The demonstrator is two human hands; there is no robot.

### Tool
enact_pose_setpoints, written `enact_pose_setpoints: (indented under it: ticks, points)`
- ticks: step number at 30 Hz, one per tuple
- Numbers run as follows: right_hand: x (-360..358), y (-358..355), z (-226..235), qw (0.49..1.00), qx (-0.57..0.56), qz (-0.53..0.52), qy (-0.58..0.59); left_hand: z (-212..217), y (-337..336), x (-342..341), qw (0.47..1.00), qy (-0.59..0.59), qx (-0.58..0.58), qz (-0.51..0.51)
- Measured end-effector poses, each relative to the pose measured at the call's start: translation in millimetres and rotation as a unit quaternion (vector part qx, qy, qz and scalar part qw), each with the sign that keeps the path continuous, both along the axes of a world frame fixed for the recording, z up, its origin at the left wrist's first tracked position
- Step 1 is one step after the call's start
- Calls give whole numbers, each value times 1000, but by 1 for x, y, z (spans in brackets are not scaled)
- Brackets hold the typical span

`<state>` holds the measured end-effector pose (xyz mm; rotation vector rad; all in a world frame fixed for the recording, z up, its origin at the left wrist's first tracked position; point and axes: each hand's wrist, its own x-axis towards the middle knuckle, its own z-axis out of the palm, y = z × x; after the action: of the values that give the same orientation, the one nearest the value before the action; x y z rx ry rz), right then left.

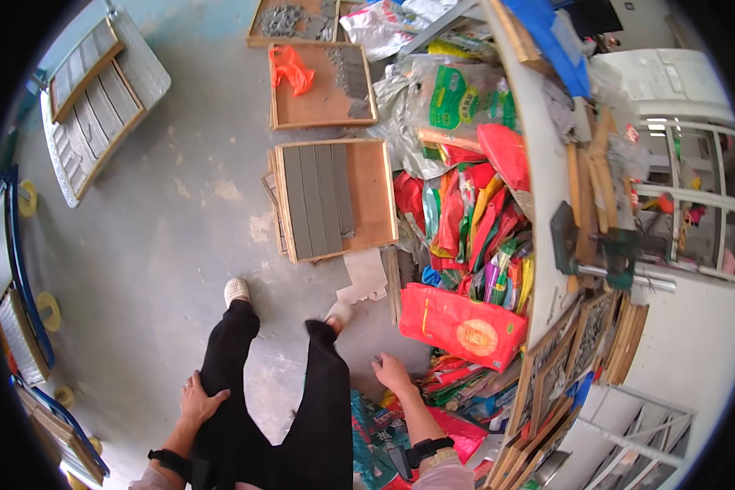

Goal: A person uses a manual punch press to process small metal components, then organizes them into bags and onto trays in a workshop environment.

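Observation:
My left hand lies on my left thigh over black trousers, fingers stretched and thumb apart, with nothing in it. Off to the right, my right hand hangs over the floor with its fingers curled in; whether they hold anything small is hidden. Nearest to that hand is a large red printed bag on a heap of colourful plastic packaging. Ahead of my feet, a wooden tray holds several grey strips side by side, with bare board along its right part.
Farther ahead, another wooden tray carries an orange plastic bag and grey pieces. Pale sheets lie by my right foot. A metal cart with grey-strip trays stands far left; blue-framed wheeled racks line the left. A white tabletop borders the heap.

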<state>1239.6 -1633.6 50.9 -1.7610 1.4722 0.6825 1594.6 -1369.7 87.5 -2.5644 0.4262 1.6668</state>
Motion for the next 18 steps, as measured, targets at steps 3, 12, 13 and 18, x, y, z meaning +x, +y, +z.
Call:
enact_pose_setpoints:
  ticks: [3, 12, 13, 18]
  points:
    - [-18, -57, -65, 998, 1, 35, 59, -15, -23, -8, 999, -22, 2, 37]
    - [-33, -293, -191, 980, -163, 66, 96, -38, -97, -85, 982, -58, 15, 181]
    - [-38, -316, -200, 975, -182, 73, 106, -39, -103, -94, 981, -59, 20, 182]
    - [-51, -394, -235, 895, -383, 130, 186, -51, -151, -127, 979, -66, 63, 185]
